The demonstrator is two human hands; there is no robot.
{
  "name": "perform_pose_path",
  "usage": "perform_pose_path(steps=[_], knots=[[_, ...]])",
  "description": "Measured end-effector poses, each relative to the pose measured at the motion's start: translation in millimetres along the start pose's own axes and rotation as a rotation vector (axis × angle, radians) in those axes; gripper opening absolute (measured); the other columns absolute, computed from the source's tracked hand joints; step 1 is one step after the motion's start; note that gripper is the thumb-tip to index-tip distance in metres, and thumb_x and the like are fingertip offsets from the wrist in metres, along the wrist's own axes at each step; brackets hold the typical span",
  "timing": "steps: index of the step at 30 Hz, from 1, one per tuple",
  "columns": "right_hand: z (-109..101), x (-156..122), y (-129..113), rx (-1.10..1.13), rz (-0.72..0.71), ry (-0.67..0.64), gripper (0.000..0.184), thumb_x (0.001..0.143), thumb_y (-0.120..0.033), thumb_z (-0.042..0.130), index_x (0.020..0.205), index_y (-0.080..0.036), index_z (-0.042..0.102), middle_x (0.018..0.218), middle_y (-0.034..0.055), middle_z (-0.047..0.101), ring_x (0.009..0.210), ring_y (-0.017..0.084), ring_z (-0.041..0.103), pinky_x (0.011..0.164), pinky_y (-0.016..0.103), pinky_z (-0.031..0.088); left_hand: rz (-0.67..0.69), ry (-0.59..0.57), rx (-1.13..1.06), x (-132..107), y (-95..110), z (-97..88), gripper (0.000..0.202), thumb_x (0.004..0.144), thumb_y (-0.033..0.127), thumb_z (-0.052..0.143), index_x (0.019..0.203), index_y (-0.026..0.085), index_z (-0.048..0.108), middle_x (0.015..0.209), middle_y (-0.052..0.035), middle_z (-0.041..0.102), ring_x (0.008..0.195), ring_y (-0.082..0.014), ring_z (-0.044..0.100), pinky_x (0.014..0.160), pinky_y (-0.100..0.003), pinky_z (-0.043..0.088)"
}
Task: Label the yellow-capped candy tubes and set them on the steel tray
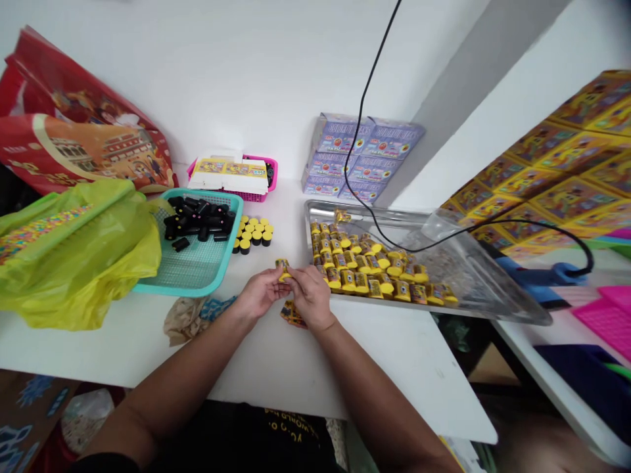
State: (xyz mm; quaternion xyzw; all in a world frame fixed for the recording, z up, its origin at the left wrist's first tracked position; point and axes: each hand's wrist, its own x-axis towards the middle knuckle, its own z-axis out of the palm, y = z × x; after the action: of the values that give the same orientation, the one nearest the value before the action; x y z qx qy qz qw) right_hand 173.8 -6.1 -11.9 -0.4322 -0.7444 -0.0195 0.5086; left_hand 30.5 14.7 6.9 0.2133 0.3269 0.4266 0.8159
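Between my two hands, above the white table, is a small yellow cylinder with a printed wrapper [282,266]. My left hand [262,289] pinches it from the left, and the fingers of my right hand [311,292] close on its right side. Below my right hand lies a small stack of printed wrappers [292,315], partly hidden by it. Just beyond my hands stand several black cylinders with yellow tops [254,233]. To the right, a metal tray [522,314] holds many yellow wrapped cylinders [365,263] in rows.
A turquoise basket [190,284] of black cylinders stands left, beside a yellow-green plastic bag [98,256] and crumpled brown paper [183,320]. Purple boxes [357,157] are stacked at the wall. A black cable [362,105] hangs across the tray to a blue tool [537,272].
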Motion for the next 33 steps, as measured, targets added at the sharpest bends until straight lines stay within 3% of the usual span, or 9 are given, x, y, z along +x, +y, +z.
perform_pose_path(steps=[6,8,12,17,22,27,30,33], knots=[[-5.9,0.9,0.4,-0.019,-0.007,0.017,0.016,0.089,-0.016,0.052,0.091,-0.023,0.067,0.073,0.0046,0.060,0.071,0.019,0.054,0.065,0.035,0.048,-0.097,-0.093,-0.058,1.4,-3.6,1.0,0.020,0.080,0.031,0.069,0.080,0.012,0.065,0.075,-0.0077,0.067,0.069,-0.0149,0.063,0.069,-0.026,0.048],[-7.5,2.9,-2.2,-0.021,0.037,0.019,0.013,0.088,-0.020,0.057,0.098,-0.022,0.065,0.079,0.0057,0.061,0.075,0.020,0.055,0.070,0.037,0.049,-0.099,-0.127,-0.091,-0.1,-2.1,3.3,0.018,0.083,0.030,0.064,0.084,0.012,0.066,0.077,-0.0077,0.067,0.070,-0.0146,0.062,0.070,-0.027,0.048],[-7.9,6.4,-6.2,-0.006,0.026,0.000,0.031,0.087,-0.023,0.059,0.118,-0.022,0.060,0.093,0.0084,0.063,0.084,0.021,0.056,0.076,0.039,0.049,-0.070,-0.157,-0.130,-4.7,2.1,7.6,0.016,0.086,0.027,0.060,0.091,0.013,0.067,0.080,-0.0074,0.068,0.073,-0.0149,0.062,0.073,-0.029,0.049],[-4.1,5.2,-4.2,-0.042,-0.057,-0.015,0.032,0.088,-0.019,0.058,0.121,-0.023,0.061,0.094,0.0086,0.066,0.083,0.022,0.057,0.075,0.039,0.049,-0.043,-0.091,-0.111,-3.9,1.1,5.3,0.018,0.085,0.029,0.063,0.087,0.012,0.067,0.073,-0.0043,0.065,0.065,-0.0124,0.060,0.067,-0.026,0.048],[-1.1,3.6,-3.0,-0.061,-0.100,0.025,0.019,0.089,-0.018,0.055,0.104,-0.021,0.068,0.073,0.0044,0.062,0.069,0.018,0.054,0.064,0.033,0.046,-0.060,-0.047,-0.146,0.2,-3.2,2.7,0.013,0.087,0.021,0.059,0.085,0.011,0.066,0.076,-0.0050,0.066,0.066,-0.0115,0.060,0.067,-0.024,0.047],[-5.3,7.3,-5.3,-0.055,-0.063,0.037,0.019,0.091,-0.016,0.050,0.085,-0.020,0.067,0.064,0.0022,0.055,0.064,0.017,0.051,0.061,0.032,0.043,-0.071,-0.100,-0.120,1.9,-3.6,1.7,0.015,0.089,0.024,0.057,0.088,0.013,0.066,0.079,-0.0065,0.066,0.073,-0.0145,0.062,0.070,-0.027,0.048],[-9.7,11.3,-7.4,-0.023,-0.017,0.033,0.012,0.090,-0.020,0.055,0.096,-0.020,0.066,0.072,0.0036,0.060,0.070,0.018,0.054,0.066,0.033,0.047,-0.055,-0.159,-0.112,1.5,-0.5,0.4,0.015,0.088,0.024,0.056,0.092,0.014,0.067,0.082,-0.0058,0.066,0.074,-0.0142,0.062,0.072,-0.027,0.048],[-10.9,13.1,-7.3,-0.022,-0.008,-0.006,0.021,0.089,-0.023,0.058,0.109,-0.021,0.064,0.079,0.0049,0.064,0.075,0.019,0.056,0.069,0.035,0.049,-0.031,-0.191,-0.081,-0.2,3.3,0.1,0.016,0.087,0.023,0.058,0.097,0.015,0.067,0.081,-0.0045,0.065,0.073,-0.0140,0.061,0.073,-0.029,0.048]])
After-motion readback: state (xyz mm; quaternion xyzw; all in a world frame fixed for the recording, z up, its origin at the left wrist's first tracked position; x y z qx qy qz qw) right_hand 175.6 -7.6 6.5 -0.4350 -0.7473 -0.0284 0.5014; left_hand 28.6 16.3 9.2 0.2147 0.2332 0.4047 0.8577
